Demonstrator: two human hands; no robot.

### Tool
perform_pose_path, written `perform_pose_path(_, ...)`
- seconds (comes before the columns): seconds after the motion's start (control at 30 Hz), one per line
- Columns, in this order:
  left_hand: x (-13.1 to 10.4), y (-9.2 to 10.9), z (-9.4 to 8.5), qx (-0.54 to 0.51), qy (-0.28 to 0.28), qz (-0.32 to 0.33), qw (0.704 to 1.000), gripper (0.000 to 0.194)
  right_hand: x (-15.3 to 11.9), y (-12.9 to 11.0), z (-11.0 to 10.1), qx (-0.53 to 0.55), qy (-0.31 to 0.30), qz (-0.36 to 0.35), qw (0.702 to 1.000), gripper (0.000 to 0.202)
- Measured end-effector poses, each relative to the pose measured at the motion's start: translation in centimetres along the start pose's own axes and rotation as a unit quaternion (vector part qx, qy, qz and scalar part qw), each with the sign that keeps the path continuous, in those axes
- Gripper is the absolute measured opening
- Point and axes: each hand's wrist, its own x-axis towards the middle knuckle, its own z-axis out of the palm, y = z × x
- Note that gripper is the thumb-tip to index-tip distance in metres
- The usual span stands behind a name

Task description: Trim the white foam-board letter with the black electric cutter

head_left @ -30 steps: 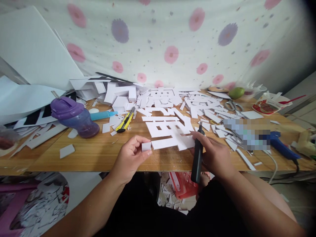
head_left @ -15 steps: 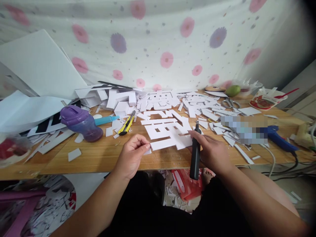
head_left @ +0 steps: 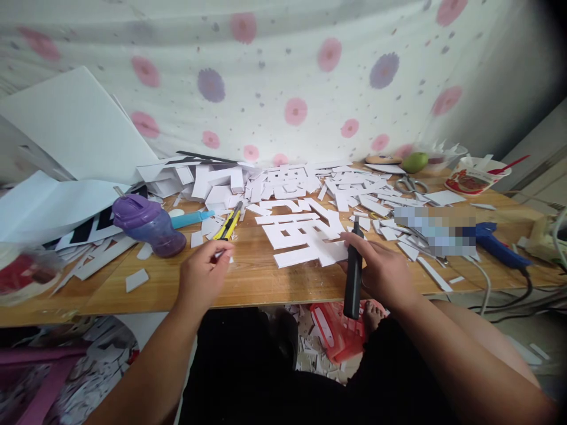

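Observation:
My left hand is closed in a pinch over the wooden table, just below a yellow utility knife; what its fingertips hold is too small to name. My right hand grips a black cutter by its handle, with the short blade end pointing away from me. Beside the right fingers lies a white cut-out board with rectangular openings, and those fingers reach its right edge.
Left stands a purple bottle near a light blue tube. White scraps pile along the back. On the right are scissors, a paper bowl and a blue glue gun with its cord.
My left hand has moved left, away from the lower left corner of the white board. My right hand still holds the black cutter in nearly the same place.

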Motion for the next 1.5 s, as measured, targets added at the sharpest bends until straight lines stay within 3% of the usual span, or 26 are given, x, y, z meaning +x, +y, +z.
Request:
perform_pose_path(0.1, 1.5, -0.8, -2.4, 0.059, 0.052, 0.034, 0.996, 0.02, -0.1, 0.2, 0.1, 0.018, 0.007, 0.007, 1.0, 0.039)
perform_pose_path(0.2, 1.1, 0.1, -2.1, 0.042, 0.063, 0.058, 0.995, 0.024, -0.1, 0.1, 0.2, 0.038, 0.027, 0.018, 0.999, 0.039)
perform_pose_path(0.33, -1.9, 3.3, 3.0, -0.086, -0.074, 0.051, 0.992, 0.032, 0.2, -0.6, 0.5, 0.041, 0.06, 0.04, 0.997, 0.04)
perform_pose_path(0.4, -3.2, 5.0, 5.9, -0.157, -0.11, 0.044, 0.981, 0.041, 0.2, -1.0, 0.7, 0.043, 0.066, 0.05, 0.996, 0.04)
perform_pose_path(0.5, -4.0, 7.0, 8.9, -0.234, -0.101, 0.04, 0.966, 0.052, 0.3, -1.6, 0.9, 0.054, 0.068, 0.057, 0.995, 0.04)
perform_pose_path(0.6, -3.6, 8.4, 9.7, -0.267, -0.071, 0.049, 0.96, 0.045, 0.3, -2.0, 0.7, 0.085, 0.068, 0.047, 0.993, 0.039)
perform_pose_path(0.73, -2.0, 9.9, 7.9, -0.255, -0.05, 0.092, 0.961, 0.036, 0.4, -2.1, -0.2, 0.183, 0.091, 0.0, 0.979, 0.041)
perform_pose_path(0.87, -0.9, 11.4, 3.8, -0.193, -0.069, 0.138, 0.969, 0.026, 0.1, -1.8, -0.8, 0.291, 0.144, 0.009, 0.946, 0.051)
perform_pose_path(0.93, -0.9, 12.2, 1.8, -0.152, -0.093, 0.163, 0.97, 0.021, 0.3, -1.8, -1.1, 0.353, 0.169, 0.043, 0.919, 0.05)
perform_pose_path(1.03, -1.4, 13.3, -0.2, -0.1, -0.132, 0.199, 0.966, 0.013, 1.2, -2.6, -2.5, 0.454, 0.225, 0.096, 0.857, 0.051)
perform_pose_path(1.1, -1.8, 13.9, -0.6, -0.082, -0.145, 0.215, 0.962, 0.015, 2.3, -3.7, -4.4, 0.503, 0.256, 0.098, 0.82, 0.052)
perform_pose_path(1.2, -2.3, 14.9, -0.2, -0.067, -0.156, 0.249, 0.954, 0.021, 4.2, -5.5, -8.0, 0.573, 0.268, 0.048, 0.773, 0.039)
perform_pose_path(1.3, -2.5, 15.8, 0.6, -0.044, -0.156, 0.312, 0.936, 0.019, 5.9, -6.7, -10.7, 0.626, 0.225, -0.027, 0.746, 0.032)
perform_pose_path(1.4, -2.4, 16.3, 1.3, -0.016, -0.141, 0.358, 0.923, 0.011, 6.9, -6.4, -11.4, 0.628, 0.144, -0.093, 0.759, 0.035)
perform_pose_path(1.5, -2.4, 16.2, 1.6, 0.001, -0.132, 0.376, 0.917, 0.018, 7.0, -5.3, -10.6, 0.665, 0.091, -0.097, 0.735, 0.035)
